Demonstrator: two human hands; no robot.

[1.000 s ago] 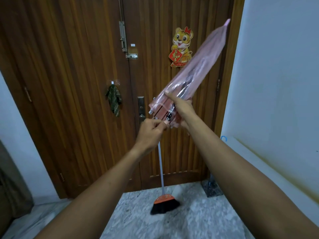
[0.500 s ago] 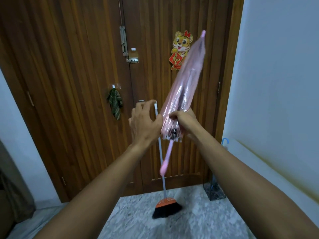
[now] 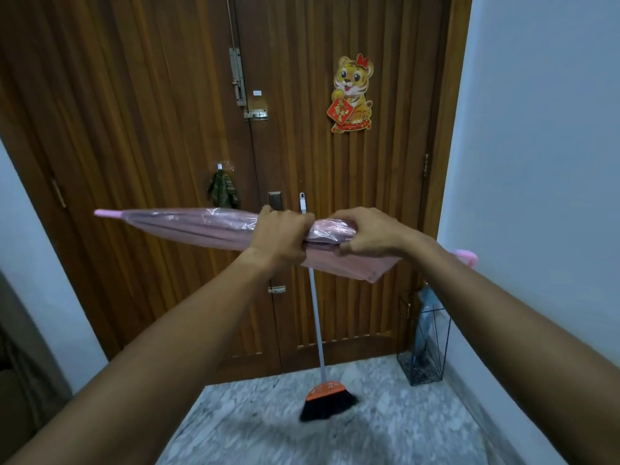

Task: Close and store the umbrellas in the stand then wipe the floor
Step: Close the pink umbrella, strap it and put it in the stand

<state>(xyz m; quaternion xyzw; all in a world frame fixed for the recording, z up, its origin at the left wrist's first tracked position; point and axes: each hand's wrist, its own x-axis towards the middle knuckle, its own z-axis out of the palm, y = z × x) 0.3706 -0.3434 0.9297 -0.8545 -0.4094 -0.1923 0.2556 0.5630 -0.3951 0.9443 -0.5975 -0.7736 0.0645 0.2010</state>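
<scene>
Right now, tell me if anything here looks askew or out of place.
The umbrella, gripped level by the left hand and right hand, is not rolled tight: a loose fold of canopy sags under the right hand. Nothing else stands out.

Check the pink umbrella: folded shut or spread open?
Folded: the pink umbrella forms a narrow horizontal bundle; left hand and right hand grip its canopy.

One head-worn wide-angle camera faces a wooden door [image 3: 167, 129] from close by. It tilts slightly down, catching the marble floor [image 3: 385, 431] at the bottom.
</scene>
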